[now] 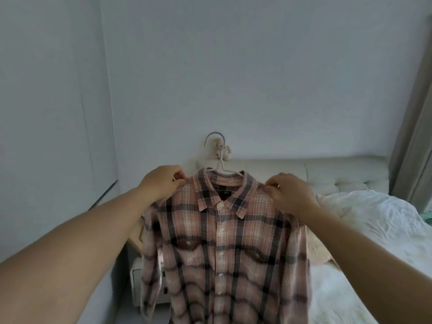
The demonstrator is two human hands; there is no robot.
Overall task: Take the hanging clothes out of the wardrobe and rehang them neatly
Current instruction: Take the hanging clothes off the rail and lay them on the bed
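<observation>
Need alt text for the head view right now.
Both hands hold up a plaid shirt on a white hanger, the left hand and right hand each pinching a shoulder. A bed lies behind.

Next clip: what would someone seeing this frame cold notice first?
A pink and dark plaid shirt fills the lower centre, held up on a white hanger whose hook pokes above the collar. The left hand and right hand each pinch a shoulder of it. Behind, to the right, lies a bed with rumpled white bedding, and a small soft toy sits on the headboard.
</observation>
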